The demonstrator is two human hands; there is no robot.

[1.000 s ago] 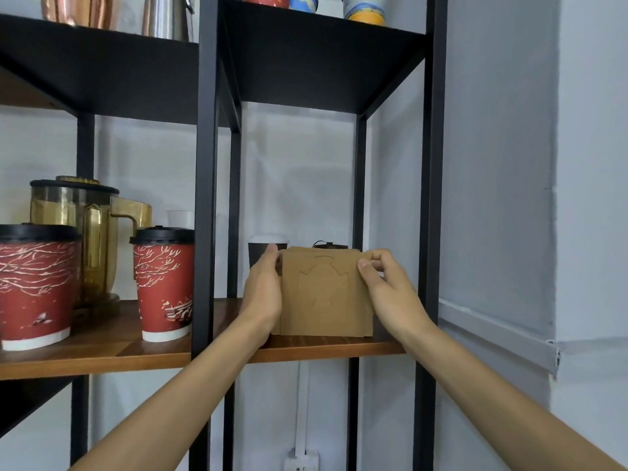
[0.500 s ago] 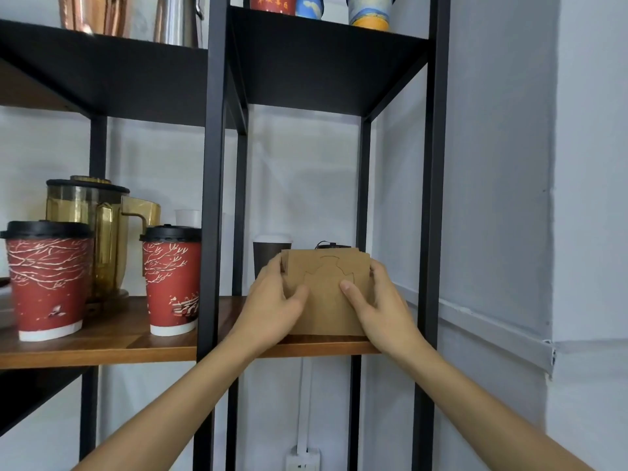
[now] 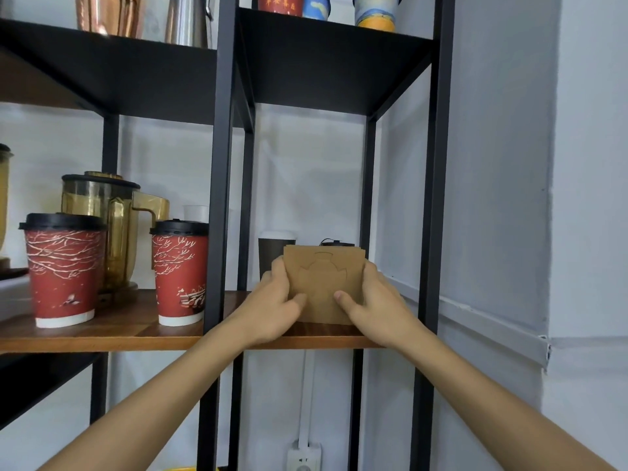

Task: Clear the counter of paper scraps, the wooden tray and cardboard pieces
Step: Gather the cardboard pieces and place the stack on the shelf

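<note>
**Cardboard held upright on the shelf**

Both hands grip the stack of cardboard pieces (image 3: 324,283), which stands on edge on the wooden shelf (image 3: 136,329). The left hand (image 3: 275,307) clasps its left side, the right hand (image 3: 377,305) its right, thumbs pressed on the front face. Just behind the hands stands a dark cup (image 3: 270,251). Left of the left hand stand two red cups (image 3: 179,271) and a pitcher (image 3: 112,229).
</note>
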